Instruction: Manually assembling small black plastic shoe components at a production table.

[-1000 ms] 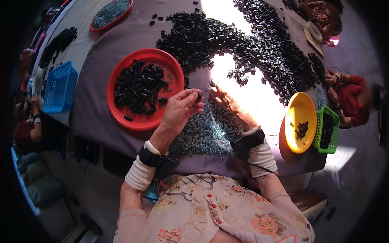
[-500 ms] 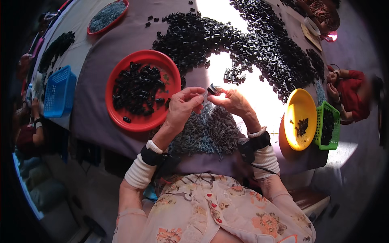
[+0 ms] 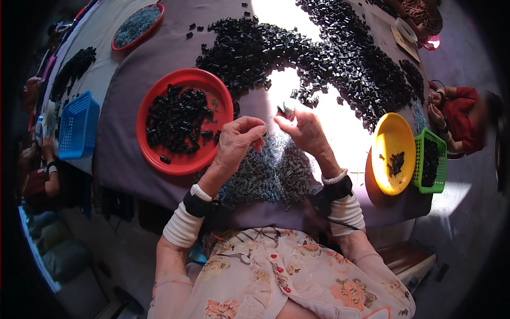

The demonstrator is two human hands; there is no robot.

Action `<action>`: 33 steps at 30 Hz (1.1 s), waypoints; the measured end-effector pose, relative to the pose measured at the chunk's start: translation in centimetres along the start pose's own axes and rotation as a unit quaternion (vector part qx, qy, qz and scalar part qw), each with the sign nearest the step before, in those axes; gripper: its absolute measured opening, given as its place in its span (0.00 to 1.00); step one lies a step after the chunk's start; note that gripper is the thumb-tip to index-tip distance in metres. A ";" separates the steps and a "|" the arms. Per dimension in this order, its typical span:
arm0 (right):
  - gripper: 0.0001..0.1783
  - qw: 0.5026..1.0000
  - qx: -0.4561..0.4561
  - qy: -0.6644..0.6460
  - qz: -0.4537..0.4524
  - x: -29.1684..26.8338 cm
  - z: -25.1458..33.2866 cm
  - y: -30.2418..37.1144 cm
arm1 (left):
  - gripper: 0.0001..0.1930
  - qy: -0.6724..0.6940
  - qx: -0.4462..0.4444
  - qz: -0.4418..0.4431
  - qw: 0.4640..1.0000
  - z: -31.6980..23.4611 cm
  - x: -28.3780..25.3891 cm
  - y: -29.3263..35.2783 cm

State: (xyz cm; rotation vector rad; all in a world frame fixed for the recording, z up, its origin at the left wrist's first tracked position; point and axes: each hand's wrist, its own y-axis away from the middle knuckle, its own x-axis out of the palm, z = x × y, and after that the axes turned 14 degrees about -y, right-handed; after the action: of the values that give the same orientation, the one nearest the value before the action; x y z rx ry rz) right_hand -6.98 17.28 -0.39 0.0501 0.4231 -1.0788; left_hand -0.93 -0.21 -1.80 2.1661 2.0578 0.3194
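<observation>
My left hand [image 3: 234, 143] is closed in a pinch beside the red plate's right rim; whatever sits between the fingertips is too small to make out. A little to its right, my right hand [image 3: 309, 133] grips a small black plastic piece [image 3: 285, 111] between thumb and fingers, partly hidden by them. Beneath both hands lies a heap of small grey, spring-like pieces [image 3: 265, 175]. The round red plate [image 3: 227, 90] at the left carries many black plastic pieces [image 3: 178, 119] of a similar look.
A large spread of black pieces [image 3: 265, 48] covers the far table. On the right are a yellow plate [image 3: 396, 133] and a green basket [image 3: 433, 183]. At the left stand a blue basket [image 3: 79, 130] and a red dish [image 3: 159, 9] of grey pieces. Other people sit at both sides.
My hands, which met at the fingertips, have moved apart. The right hand has tilted up with the black piece, while the left has stayed nearly in place.
</observation>
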 end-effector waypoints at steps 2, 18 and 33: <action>0.11 0.999 0.030 0.027 0.001 -0.4 -1.1 0.3 | 0.07 0.031 -0.009 -0.007 0.999 -0.1 -0.1 -0.1; 0.07 0.980 -0.124 -0.152 -0.026 0.8 1.4 0.8 | 0.10 0.167 -0.024 0.008 0.986 0.0 -0.2 0.0; 0.06 0.983 -0.117 -0.135 -0.041 1.5 1.2 1.2 | 0.13 0.151 0.027 -0.028 0.988 -0.5 1.2 0.3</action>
State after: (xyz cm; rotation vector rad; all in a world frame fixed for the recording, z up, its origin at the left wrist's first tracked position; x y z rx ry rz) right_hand -4.95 16.32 -0.06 -0.3221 0.3064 -1.0917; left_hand -0.71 0.94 -1.22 2.2008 2.3013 0.6279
